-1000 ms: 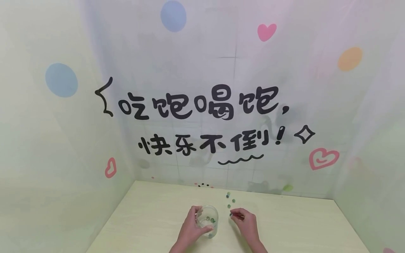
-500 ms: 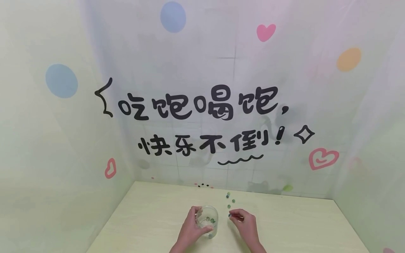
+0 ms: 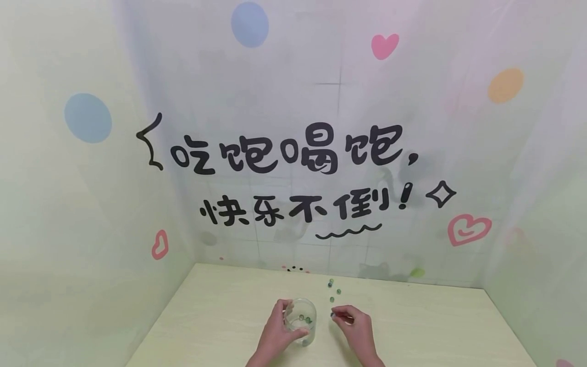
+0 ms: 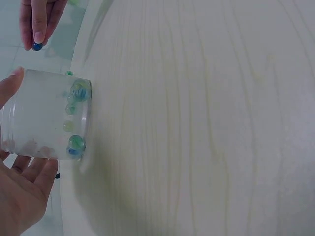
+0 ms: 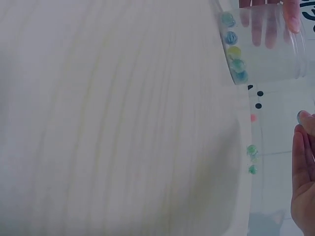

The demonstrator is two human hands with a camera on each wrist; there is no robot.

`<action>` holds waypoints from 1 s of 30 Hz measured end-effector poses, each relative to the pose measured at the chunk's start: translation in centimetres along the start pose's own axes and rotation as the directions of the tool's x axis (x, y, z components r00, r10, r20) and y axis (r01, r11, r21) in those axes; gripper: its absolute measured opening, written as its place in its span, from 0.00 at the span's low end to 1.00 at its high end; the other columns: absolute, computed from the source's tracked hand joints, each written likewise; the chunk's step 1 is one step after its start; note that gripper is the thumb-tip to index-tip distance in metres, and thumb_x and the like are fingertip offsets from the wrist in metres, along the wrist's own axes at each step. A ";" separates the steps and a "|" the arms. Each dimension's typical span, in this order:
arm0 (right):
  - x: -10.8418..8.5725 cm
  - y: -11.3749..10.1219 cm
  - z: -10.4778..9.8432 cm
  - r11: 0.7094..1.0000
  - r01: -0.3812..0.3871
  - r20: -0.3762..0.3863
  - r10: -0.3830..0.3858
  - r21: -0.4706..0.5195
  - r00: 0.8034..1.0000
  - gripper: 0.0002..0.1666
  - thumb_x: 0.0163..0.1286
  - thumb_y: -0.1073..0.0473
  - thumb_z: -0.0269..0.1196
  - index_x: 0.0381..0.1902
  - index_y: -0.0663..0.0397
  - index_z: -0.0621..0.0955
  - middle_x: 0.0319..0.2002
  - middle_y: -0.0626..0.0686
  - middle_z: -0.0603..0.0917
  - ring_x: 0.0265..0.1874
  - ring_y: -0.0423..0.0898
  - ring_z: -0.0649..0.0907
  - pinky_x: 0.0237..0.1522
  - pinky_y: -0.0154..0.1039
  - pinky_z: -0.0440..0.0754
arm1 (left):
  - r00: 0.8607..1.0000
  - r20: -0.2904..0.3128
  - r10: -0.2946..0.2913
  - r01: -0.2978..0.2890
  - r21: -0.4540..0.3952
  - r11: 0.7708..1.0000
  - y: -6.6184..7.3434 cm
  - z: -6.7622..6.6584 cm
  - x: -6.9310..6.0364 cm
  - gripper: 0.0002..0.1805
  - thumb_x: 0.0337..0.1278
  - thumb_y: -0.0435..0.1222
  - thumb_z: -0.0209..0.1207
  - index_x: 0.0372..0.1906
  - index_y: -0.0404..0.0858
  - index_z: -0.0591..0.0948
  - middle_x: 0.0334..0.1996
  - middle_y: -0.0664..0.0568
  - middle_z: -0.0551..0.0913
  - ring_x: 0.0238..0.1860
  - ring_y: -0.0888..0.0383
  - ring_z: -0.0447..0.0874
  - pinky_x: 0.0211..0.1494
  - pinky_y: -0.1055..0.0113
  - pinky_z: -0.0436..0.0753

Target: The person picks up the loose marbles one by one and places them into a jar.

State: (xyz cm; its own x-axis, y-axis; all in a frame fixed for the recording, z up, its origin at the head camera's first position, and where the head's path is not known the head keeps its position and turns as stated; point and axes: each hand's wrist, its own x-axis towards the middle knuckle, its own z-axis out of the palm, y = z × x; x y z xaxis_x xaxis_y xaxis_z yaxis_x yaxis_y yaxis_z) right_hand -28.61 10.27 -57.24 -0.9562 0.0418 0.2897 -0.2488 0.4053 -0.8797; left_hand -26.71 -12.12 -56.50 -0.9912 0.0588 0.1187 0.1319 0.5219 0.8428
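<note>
A clear round jar (image 3: 300, 326) stands on the table, gripped by my left hand (image 3: 275, 334) with fingers and thumb round its sides. Several green, blue and yellowish marbles lie on its bottom; a blue-green marble (image 4: 76, 142) shows through the wall in the left wrist view. Just right of the jar, my right hand (image 3: 357, 326) pinches a dark blue marble (image 4: 37, 46) between thumb and fingertips, above the table. In the right wrist view the right hand (image 5: 304, 182) is at the right edge, its marble partly hidden by the thumb.
Behind my right hand, several loose marbles lie on the pale wooden table (image 3: 220, 311), among them a green marble (image 3: 338, 291) and another green marble (image 3: 332, 299). A printed cloth (image 3: 293, 102) with dark lettering hangs behind the table, with side panels left and right.
My right hand, with the marble in its fingertips, has shifted slightly left and a little toward the table's near side. My left hand and the jar have not visibly moved.
</note>
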 end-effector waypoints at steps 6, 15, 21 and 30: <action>-0.2 -0.5 0.0 1.000 0.012 -0.003 -0.012 0.009 1.000 0.10 0.57 0.69 0.72 0.37 0.54 0.87 0.36 0.54 0.90 0.34 0.38 0.88 0.41 0.26 0.86 | 1.000 -0.005 0.002 -0.002 0.001 1.000 0.1 0.0 -0.1 0.43 0.42 0.47 0.77 0.61 0.36 0.67 0.62 0.38 0.75 0.61 0.36 0.76 0.59 0.43 0.81; -0.4 -0.5 0.0 0.999 0.015 0.002 -0.015 0.032 1.000 0.09 0.57 0.67 0.72 0.37 0.54 0.87 0.37 0.54 0.90 0.34 0.36 0.87 0.41 0.26 0.86 | 1.000 -0.001 0.015 -0.015 0.001 1.000 0.1 -0.1 -0.1 0.44 0.42 0.48 0.77 0.61 0.36 0.67 0.61 0.38 0.75 0.60 0.36 0.77 0.58 0.43 0.82; -0.6 -0.5 0.0 1.000 0.006 0.002 -0.006 0.031 1.000 0.09 0.57 0.66 0.72 0.37 0.55 0.87 0.37 0.54 0.90 0.35 0.36 0.87 0.41 0.27 0.87 | 1.000 0.001 0.027 -0.027 -0.009 1.000 0.1 -0.1 -0.2 0.43 0.42 0.47 0.77 0.61 0.36 0.67 0.62 0.37 0.75 0.60 0.35 0.77 0.59 0.42 0.81; -0.8 -1.0 0.2 0.998 0.019 -0.011 -0.019 0.060 1.000 0.08 0.57 0.67 0.72 0.36 0.55 0.87 0.36 0.54 0.90 0.34 0.35 0.87 0.40 0.25 0.86 | 1.000 0.003 0.021 -0.021 -0.016 1.000 0.1 -0.1 -0.2 0.44 0.42 0.47 0.77 0.61 0.35 0.67 0.62 0.37 0.75 0.61 0.36 0.76 0.59 0.42 0.81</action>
State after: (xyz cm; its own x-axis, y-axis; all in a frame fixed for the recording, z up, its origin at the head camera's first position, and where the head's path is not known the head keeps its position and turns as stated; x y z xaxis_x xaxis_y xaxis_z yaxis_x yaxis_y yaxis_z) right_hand -27.63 9.69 -56.64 -0.9497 0.0442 0.3101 -0.2759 0.3505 -0.8950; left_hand -26.53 -12.15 -56.35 -0.9883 0.0719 0.1345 0.1524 0.5067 0.8485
